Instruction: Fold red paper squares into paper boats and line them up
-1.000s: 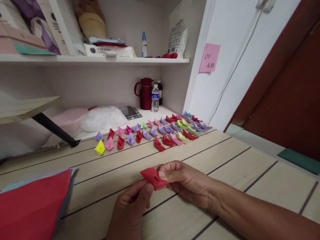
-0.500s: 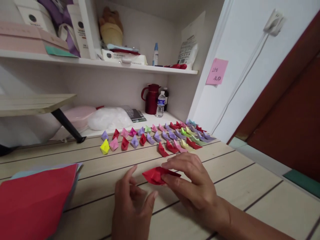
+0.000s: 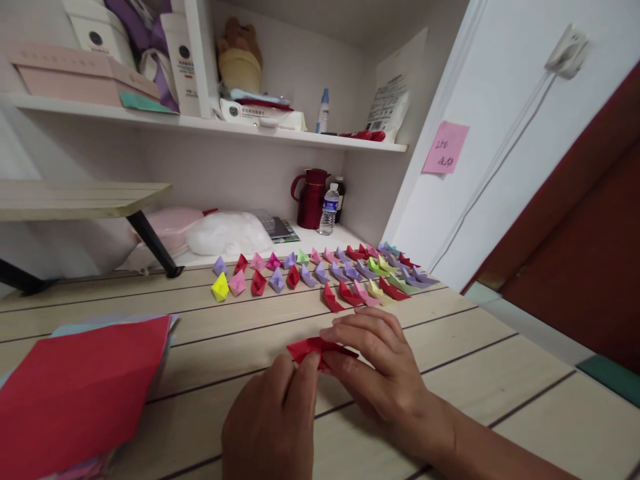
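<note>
Toward the left edge of the tabletop (image 3: 500, 383): paper stack (image 3: 90, 393) | left hand (image 3: 277, 407) pinches red paper boat (image 3: 303, 348), toward near edge | right hand (image 3: 385, 373) grips its right side | risk: tearing, from uneven pulling.

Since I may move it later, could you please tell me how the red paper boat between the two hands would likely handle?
The red paper boat is probably very light, being folded paper. Being creased, it should stay fairly stiff, yet its thin pointed tip would likely bend under a firm pinch.
</note>
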### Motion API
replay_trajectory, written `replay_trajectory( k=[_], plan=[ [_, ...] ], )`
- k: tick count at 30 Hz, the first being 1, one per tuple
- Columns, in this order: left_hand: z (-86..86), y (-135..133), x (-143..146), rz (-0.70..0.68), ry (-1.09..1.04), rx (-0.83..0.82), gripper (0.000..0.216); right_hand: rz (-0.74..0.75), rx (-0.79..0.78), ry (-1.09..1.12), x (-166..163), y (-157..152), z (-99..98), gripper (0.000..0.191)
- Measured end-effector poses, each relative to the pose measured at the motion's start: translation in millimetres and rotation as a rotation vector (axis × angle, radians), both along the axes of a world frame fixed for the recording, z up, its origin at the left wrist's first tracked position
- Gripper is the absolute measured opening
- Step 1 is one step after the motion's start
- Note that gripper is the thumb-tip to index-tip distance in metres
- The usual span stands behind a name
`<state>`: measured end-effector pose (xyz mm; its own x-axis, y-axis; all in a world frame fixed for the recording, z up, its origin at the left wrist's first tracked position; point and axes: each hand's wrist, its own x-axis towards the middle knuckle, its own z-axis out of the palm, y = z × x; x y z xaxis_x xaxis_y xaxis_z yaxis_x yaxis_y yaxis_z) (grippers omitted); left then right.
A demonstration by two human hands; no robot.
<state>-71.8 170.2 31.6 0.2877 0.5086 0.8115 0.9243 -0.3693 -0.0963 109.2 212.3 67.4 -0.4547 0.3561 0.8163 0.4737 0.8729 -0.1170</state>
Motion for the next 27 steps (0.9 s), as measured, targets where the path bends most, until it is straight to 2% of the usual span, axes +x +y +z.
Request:
replay_trajectory(
  k=[3,6,8,9,11,13,14,15,17,19,20,25,27],
  plan=[
    [0.4,-0.6,-1.4,-0.011,0.024,-0.020,0.024,0.003,-0.029,0.002,-1.2,-0.8,-1.0,0.032],
    [-1.9,-0.2,-1.4,-0.042,-0.013,-0.030,0.019,0.022,0.019,-0.010,-1.7,-2.0,-2.9,0.030],
    [-3.3,1.4,0.5,-0.095,-0.188,-0.130,0.018,0.050,0.042,-0.013,0.0,-2.2,-3.5,0.024],
    [-3.4,2.8,2.1,-0.117,-0.353,-0.228,0.017,0.066,0.004,-0.005,1.6,-1.7,-3.5,0.021],
    [-2.2,6.3,5.8,-0.140,-0.808,-0.467,0.010,0.098,-0.191,0.090,5.7,1.3,-3.8,0.028],
    [0.1,10.3,9.1,-0.159,-1.308,-0.691,0.007,0.127,-0.518,0.291,9.5,7.4,-5.2,0.037],
    [1.1,12.2,10.2,-0.204,-1.535,-0.776,0.014,0.142,-0.685,0.402,10.5,11.3,-6.5,0.037],
    [1.9,13.8,10.8,-0.282,-1.725,-0.857,0.021,0.158,-0.837,0.499,10.7,15.3,-8.0,0.034],
    [2.2,16.3,10.9,-0.487,-1.972,-1.022,0.032,0.185,-1.073,0.639,8.8,22.1,-10.9,0.027],
    [0.8,17.8,9.9,-0.654,-2.072,-1.132,0.037,0.211,-1.199,0.734,5.0,24.8,-12.4,0.025],
    [-0.5,18.4,9.1,-0.694,-2.093,-1.166,0.038,0.235,-1.241,0.767,3.0,24.3,-12.2,0.026],
    [-7.1,21.0,3.6,-0.739,-2.135,-1.281,0.045,0.448,-1.533,0.797,-1.8,12.1,-6.6,0.042],
    [-7.1,21.2,2.4,-0.732,-2.112,-1.346,0.040,0.476,-1.629,0.778,-1.8,8.6,-5.0,0.045]
  ],
)
